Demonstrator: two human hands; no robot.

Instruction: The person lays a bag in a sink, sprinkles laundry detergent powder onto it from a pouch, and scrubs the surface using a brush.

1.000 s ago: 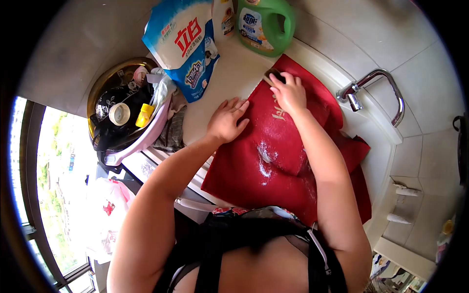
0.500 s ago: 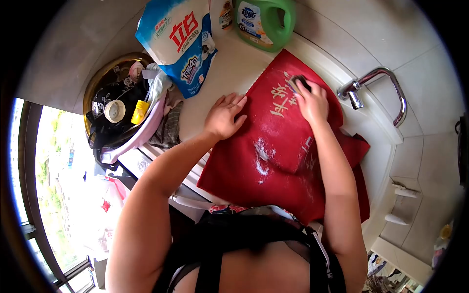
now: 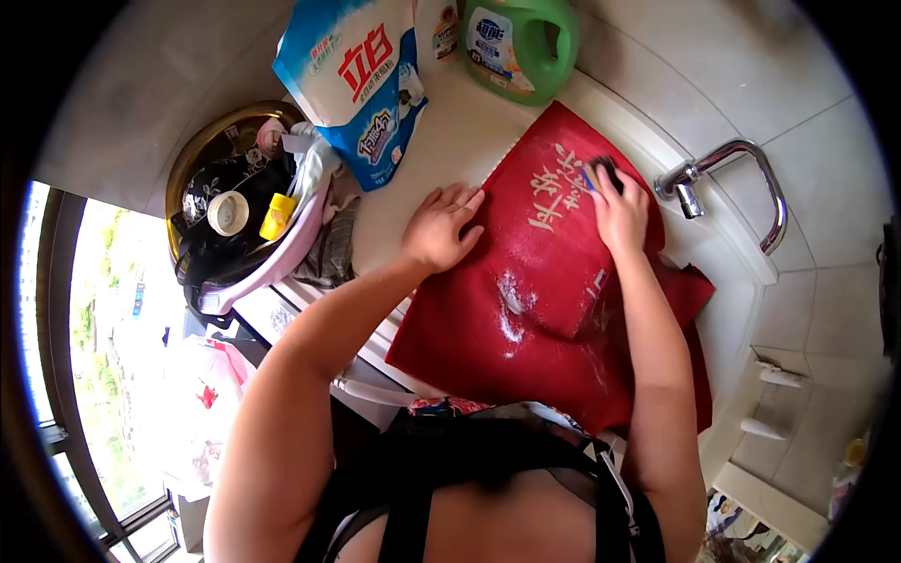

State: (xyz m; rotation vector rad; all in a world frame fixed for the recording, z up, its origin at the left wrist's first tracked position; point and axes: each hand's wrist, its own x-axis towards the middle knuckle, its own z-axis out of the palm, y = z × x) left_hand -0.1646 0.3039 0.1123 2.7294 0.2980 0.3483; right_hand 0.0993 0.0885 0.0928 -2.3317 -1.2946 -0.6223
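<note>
Red cloth [image 3: 460, 324] seems steadied beneath open, empty fingers of the left hand [image 3: 439, 230]; the right hand [image 3: 621, 218] curls its fingers round a brush [image 3: 610, 175], likely for control.

I am holding a dark brush [image 3: 608, 174] in my right grip [image 3: 622, 214]; the red mat [image 3: 460, 324] is lying slightly rumpled across the sink [image 3: 735, 314], showing white powder [image 3: 511, 305].

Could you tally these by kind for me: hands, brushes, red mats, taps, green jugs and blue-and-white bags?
Hands: 2 (left hand, right hand)
Brush: 1
Red mat: 1
Tap: 1
Green jug: 1
Blue-and-white bag: 1
Total: 7
</note>
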